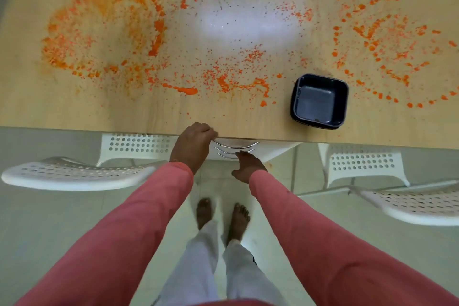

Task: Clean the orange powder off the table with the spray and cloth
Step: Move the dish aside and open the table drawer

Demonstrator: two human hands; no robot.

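Neither grip holds a cleaning tool yet. At lower centre of the frame the left hand (192, 145) rests on the near edge of the surface (74, 112), its fingers curled over the lip; it seems to hold nothing, though the fingertips are partly hidden. Just to its right and lower, the right hand (247, 165) hangs below the edge with fingers loosely spread, close to some curved metal rails (234, 148) under the surface. Whether it touches them I cannot tell.

No spray and no cloth show anywhere in the picture, so the step in hand looks like fetching them, perhaps from under or beside the surface. White perforated chairs (74, 172) stand to lower left and lower right, pushed partly in; pulling one aside would probably give better reach.

Farther in, a dark square bowl (319, 100) sits right of centre, near the front edge. It appears empty, and lifting it off first would likely let the cloth pass unbroken.

Beyond it the orange powder (104, 30) covers almost the whole width: a dense ring at upper left, a dotted oval around a bright glare patch at upper centre, looser trails at upper right, and a smeared streak at centre. Some patches look wet or pasty. I judge it best to wet them evenly, then wipe from the far edge toward the near one in overlapping strokes, folding the cloth often so the paste is lifted, not spread.
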